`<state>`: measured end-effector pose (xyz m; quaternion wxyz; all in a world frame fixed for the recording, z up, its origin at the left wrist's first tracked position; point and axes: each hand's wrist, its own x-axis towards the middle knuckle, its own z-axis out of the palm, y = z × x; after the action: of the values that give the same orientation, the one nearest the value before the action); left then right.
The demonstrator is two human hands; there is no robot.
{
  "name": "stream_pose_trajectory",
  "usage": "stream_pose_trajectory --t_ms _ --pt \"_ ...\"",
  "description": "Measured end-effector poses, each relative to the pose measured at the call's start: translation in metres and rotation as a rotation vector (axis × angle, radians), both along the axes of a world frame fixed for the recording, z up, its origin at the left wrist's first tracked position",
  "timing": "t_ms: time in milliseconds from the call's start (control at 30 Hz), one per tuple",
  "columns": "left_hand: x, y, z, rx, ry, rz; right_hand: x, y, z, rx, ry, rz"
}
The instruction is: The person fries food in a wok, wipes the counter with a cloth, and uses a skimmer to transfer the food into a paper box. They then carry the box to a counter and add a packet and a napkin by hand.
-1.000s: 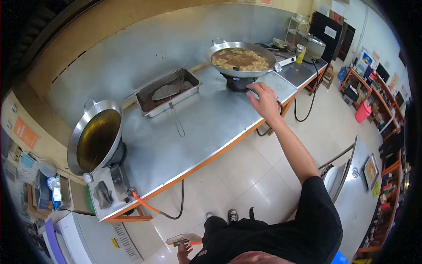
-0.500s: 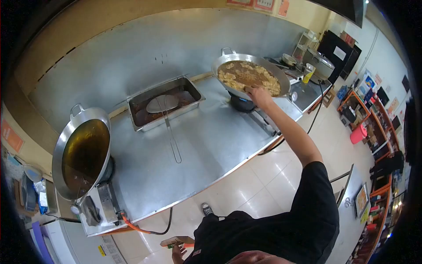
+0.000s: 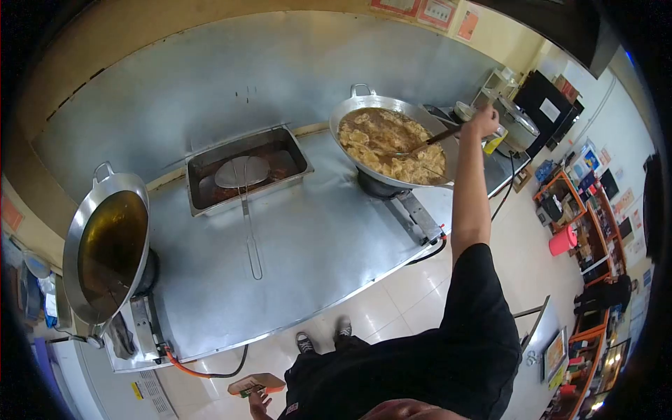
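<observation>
Out over the right side of a large wok (image 3: pixel 336 115), my right hand (image 3: pixel 481 123) grips the dark handle of a long cooking utensil (image 3: pixel 437 138). The utensil's far end dips into bubbling oil, so its shape is hidden. Many pale golden fried pieces (image 3: pixel 413 169) float around it. Down by my left side, my left hand (image 3: pixel 259 404) is closed on a small brown and orange cardboard box (image 3: pixel 256 383). Something small and green shows at the box's edge.
A second wok (image 3: pixel 71 269) of dark oil stands on a burner at left. Between the woks, a steel pan (image 3: pixel 308 168) holds a wire skimmer (image 3: pixel 246 217) whose handle lies over the steel table (image 3: pixel 329 280). A gas hose (image 3: pixel 203 373) hangs at the front edge.
My right hand has moved from the wok's near rim to the right and up, and now holds the utensil's handle. The view has shifted, and both my feet now show.
</observation>
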<state>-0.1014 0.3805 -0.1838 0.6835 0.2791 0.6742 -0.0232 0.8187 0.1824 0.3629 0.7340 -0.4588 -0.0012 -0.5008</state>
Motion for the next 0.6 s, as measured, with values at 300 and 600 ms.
stream_pose_trajectory --t_ms 300,600 --pt "-0.006 -0.078 -0.060 -0.125 -0.489 0.110 0.018 -0.084 0.013 0.127 -0.047 0.454" --pt "0.059 -0.033 -0.018 0.128 -0.178 -0.344 0.026 -0.071 0.021 0.022 -0.090 0.555"
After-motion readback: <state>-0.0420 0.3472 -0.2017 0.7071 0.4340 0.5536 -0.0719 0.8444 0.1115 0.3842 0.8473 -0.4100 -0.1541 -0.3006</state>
